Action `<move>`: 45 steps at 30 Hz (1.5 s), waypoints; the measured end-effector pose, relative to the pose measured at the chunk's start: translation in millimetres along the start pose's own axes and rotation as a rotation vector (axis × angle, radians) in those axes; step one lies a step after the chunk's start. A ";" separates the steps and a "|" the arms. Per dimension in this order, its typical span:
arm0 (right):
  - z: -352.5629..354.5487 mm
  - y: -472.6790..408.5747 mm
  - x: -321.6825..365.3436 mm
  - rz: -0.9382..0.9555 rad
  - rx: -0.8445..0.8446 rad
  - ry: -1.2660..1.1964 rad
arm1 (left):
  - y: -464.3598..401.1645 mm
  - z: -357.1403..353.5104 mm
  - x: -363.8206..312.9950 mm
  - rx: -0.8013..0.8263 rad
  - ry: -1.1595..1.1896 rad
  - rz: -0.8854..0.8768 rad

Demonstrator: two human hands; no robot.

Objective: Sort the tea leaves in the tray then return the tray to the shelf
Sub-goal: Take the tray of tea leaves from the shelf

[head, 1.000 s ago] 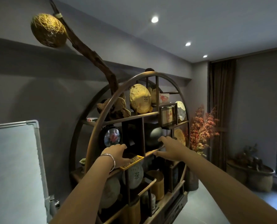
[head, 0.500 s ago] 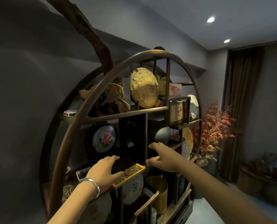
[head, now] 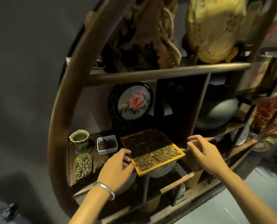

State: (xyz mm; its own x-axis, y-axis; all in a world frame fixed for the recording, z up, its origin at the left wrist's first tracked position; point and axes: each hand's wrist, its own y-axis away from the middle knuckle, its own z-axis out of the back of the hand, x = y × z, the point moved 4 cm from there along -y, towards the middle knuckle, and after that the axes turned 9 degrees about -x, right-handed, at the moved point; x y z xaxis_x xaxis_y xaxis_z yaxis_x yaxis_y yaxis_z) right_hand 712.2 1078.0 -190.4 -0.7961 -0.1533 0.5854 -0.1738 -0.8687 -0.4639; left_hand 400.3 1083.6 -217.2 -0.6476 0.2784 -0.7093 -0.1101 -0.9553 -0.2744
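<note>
Yellow tray (head: pixel 160 167) of tea leaves (head: pixel 157 155) sits on the shelf (head: pixel 166 72). Left hand (head: pixel 116 171) grips its 9 o'clock edge, fingers curled. Right hand (head: pixel 205 153) hovers at 3 o'clock, loosely open, empty.

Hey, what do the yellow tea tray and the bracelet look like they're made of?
Yellow tray: thin flat rim in a matte, even yellow, likely painted wood or plastic; the look leaves it open. Bracelet on the left wrist: smooth, shiny silver-grey band with bright highlights, probably polished metal.
</note>
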 end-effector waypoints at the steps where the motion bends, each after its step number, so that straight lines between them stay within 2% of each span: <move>1: -6.9 -5.0 -11.2 -0.015 0.008 0.005 | 0.5 -4.4 6.4 -0.013 0.000 0.044; 5: -36.2 -20.0 -51.3 -0.090 0.103 0.005 | 5.7 -25.1 29.4 -0.063 -0.007 0.226; 13: -86.8 -43.1 -108.3 -0.121 0.323 -0.060 | 6.9 -80.4 41.9 -0.153 0.040 0.511; 20: -112.8 -43.5 -123.8 -0.428 0.512 -0.478 | 2.1 -107.0 32.8 -0.252 0.103 0.674; 23: -114.9 -46.5 -115.7 -0.436 0.560 -0.556 | 0.3 -109.8 28.5 -0.297 0.132 0.716; 29: -121.4 -47.9 -113.3 -0.535 0.597 -0.554 | -4.7 -112.4 28.6 -0.396 0.197 0.788; 33: -122.3 -47.9 -112.5 -0.541 0.584 -0.593 | -3.6 -114.7 30.3 -0.410 0.230 0.782; 40: -122.5 -46.7 -112.0 -0.694 0.614 -0.644 | 2.1 -115.5 31.7 -0.449 0.323 0.767; 45: -119.3 -47.0 -104.8 -0.629 0.711 -0.714 | 7.6 -114.3 24.5 -0.510 0.362 0.723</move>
State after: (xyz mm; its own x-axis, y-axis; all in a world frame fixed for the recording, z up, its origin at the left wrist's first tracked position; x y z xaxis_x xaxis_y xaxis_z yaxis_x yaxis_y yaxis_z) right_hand 734.6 1191.2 -309.3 -0.1435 0.3615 0.9213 0.1211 -0.9175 0.3788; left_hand 469.8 1094.5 -310.9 -0.1483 -0.2671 -0.9522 0.6224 -0.7735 0.1200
